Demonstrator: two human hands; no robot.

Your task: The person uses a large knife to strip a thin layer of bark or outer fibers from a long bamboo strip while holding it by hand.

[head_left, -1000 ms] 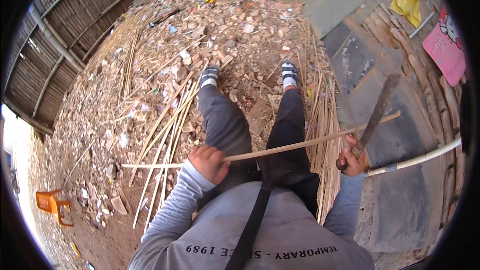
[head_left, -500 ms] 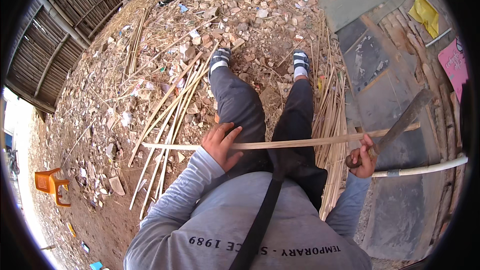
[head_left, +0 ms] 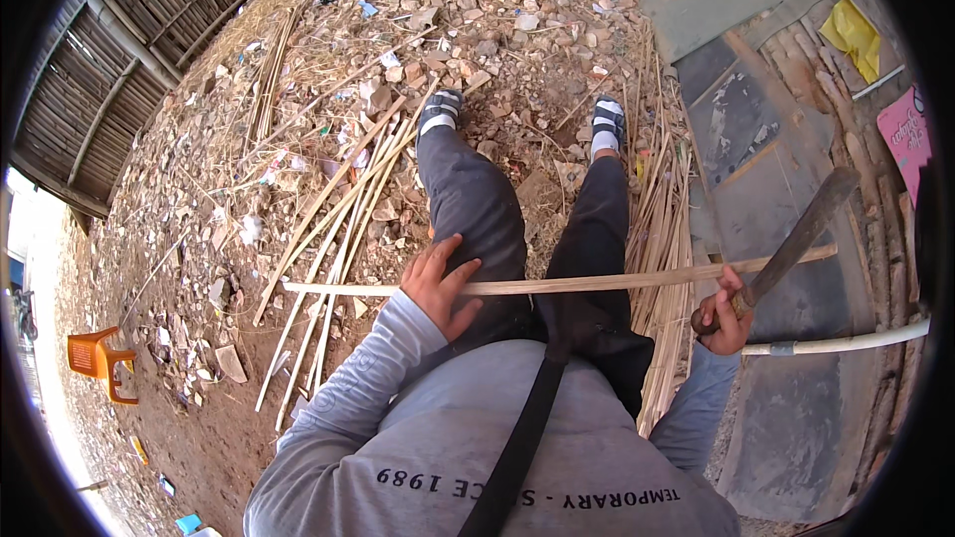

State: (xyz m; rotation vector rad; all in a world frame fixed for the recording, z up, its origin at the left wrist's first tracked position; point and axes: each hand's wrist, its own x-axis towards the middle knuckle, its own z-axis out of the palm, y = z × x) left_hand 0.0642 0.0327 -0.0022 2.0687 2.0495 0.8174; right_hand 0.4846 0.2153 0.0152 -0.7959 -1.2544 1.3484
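The bamboo strip (head_left: 597, 283) lies crosswise over my lap now, nearly level, one end poking out past my left knee toward the rubble and the other running right to the blade; half a second ago it sat a touch lower on my thighs and a second ago it tilted up to the right, so I judge I have been settling it flat for the next stroke of the knife; the long dark machete (head_left: 801, 234) has also swung, its blade now rising steeply up and to the right where before it leaned closer over the strip.

My left hand (head_left: 443, 283) rests on the strip over my left thigh; the fingers are spread and fairly flat, the thumb out to the side, pressing the strip down rather than wrapping it; my right hand (head_left: 724, 310) is closed tight round the machete's handle, just below the strip's right stretch, the blade crossing the strip near its end.

Beyond my knees, loose split strips (head_left: 343, 229) fan over the stony ground to my left; a bundle of thin strips (head_left: 667, 239) lies along my right leg; a white pipe (head_left: 846, 343) runs out beside my right hand; an orange plastic chair (head_left: 99, 358) stands far left.
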